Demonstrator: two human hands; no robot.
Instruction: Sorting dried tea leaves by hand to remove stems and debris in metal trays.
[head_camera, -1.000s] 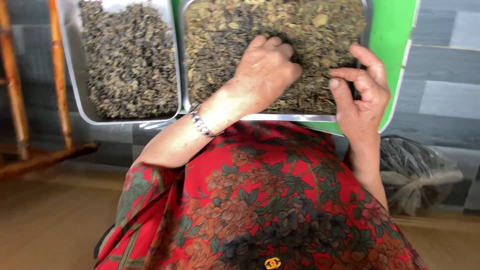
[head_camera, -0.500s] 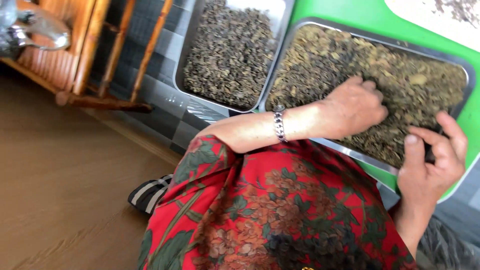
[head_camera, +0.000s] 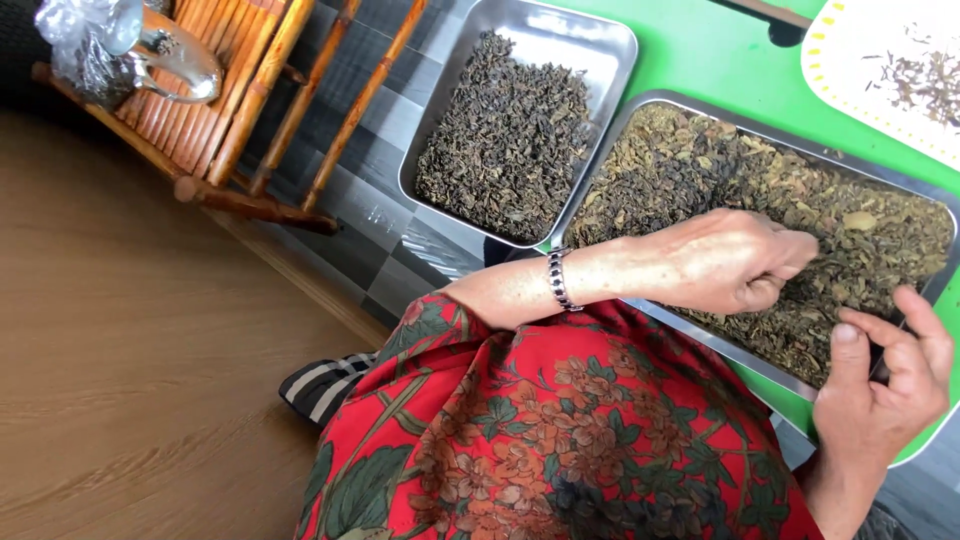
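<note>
A metal tray (head_camera: 790, 137) holds olive-brown dried leaves (head_camera: 700, 160) and lies on a green table (head_camera: 720, 50). My left hand (head_camera: 730, 260), with a bracelet (head_camera: 557, 280) on the wrist, reaches over the tray. Its fingers are curled and pinched into the leaves near the middle. My right hand (head_camera: 880, 385) sits at the tray's near right corner, thumb over the leaves and fingers outside the rim. A second metal tray (head_camera: 560, 30) of darker dried leaves (head_camera: 510, 140) stands to the left, touching the first.
A white tray (head_camera: 850, 60) with a few dark bits lies at the top right. A bamboo rack (head_camera: 230, 100) with a shiny metal vessel (head_camera: 170, 50) stands at the upper left. Wooden floor (head_camera: 120, 350) spreads left; my red floral garment (head_camera: 560, 430) fills the bottom.
The view has swung down and left, showing more floor and rack. My left hand slid right across the leaves and pinched shut. My right hand stayed at the tray's corner.
</note>
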